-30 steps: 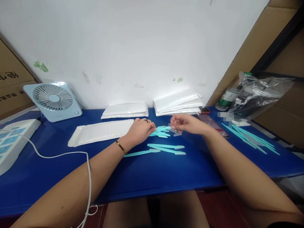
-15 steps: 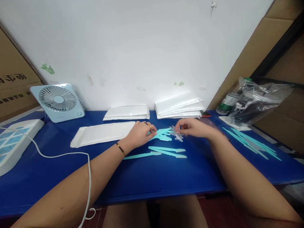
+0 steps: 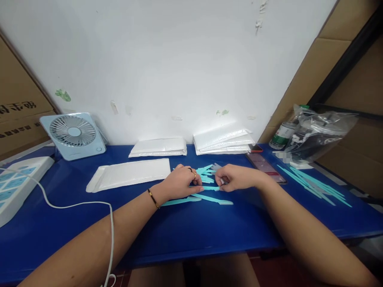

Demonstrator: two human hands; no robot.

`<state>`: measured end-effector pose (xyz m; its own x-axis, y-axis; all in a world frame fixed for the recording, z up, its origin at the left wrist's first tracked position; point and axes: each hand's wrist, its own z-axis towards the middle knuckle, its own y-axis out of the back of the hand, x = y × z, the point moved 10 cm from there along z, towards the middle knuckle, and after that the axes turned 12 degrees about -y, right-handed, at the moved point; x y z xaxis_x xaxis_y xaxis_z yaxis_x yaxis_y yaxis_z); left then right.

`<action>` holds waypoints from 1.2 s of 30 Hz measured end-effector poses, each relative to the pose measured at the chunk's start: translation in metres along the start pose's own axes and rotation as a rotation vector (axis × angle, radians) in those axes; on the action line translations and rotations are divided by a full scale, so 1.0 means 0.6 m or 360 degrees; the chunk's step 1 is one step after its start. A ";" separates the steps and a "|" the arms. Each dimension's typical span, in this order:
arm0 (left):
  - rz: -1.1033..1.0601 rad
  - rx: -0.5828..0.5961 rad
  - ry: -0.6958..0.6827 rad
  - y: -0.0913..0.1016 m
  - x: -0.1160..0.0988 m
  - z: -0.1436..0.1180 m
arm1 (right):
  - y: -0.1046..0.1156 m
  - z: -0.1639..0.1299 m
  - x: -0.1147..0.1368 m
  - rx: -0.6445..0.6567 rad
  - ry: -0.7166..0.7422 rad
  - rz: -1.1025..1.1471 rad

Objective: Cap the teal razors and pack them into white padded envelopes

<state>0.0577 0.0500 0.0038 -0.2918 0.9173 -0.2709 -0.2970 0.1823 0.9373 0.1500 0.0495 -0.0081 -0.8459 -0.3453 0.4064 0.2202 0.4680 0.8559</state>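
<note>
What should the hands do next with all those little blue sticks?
Probably lift one stick free. Both the left hand and right hand rest on the heap of teal sticks, while the white padded envelope lies flat beside the left hand.

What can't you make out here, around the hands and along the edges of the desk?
- Head view: what the right hand pinches; its fingers cover it.
- Teal sticks under the left hand: count hidden.
- Bag: contents lost behind glare and crinkles.
- Bottle label: too small, partly blurred.
- White device: cut off by left edge.
</note>
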 end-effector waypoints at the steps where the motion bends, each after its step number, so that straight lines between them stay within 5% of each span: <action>1: 0.0018 0.0009 0.0005 -0.002 0.001 0.001 | 0.003 -0.001 0.001 -0.0010 0.0001 0.0024; 11: 0.0199 -0.0134 0.0247 0.022 0.063 -0.009 | 0.070 -0.012 -0.084 -0.0437 -0.0347 0.0233; 15: 0.0080 -0.0131 0.0151 0.020 0.033 -0.004 | 0.067 -0.023 -0.051 -0.0377 -0.0236 0.0180; 19: -0.0051 0.0079 -0.0019 -0.007 -0.007 0.003 | 0.002 -0.028 0.000 0.0071 -0.0085 0.0041; 22: -0.0089 0.0152 -0.0010 -0.021 -0.008 0.002 | -0.028 -0.024 0.005 0.0158 -0.0158 -0.0101; 36: 0.0136 0.0027 0.0056 0.015 0.016 0.003 | 0.045 -0.029 -0.017 -0.0301 -0.0148 0.0288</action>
<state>0.0538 0.0607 0.0100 -0.3475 0.9168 -0.1968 -0.2545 0.1098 0.9608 0.1732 0.0518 0.0165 -0.8237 -0.1894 0.5345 0.4512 0.3520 0.8201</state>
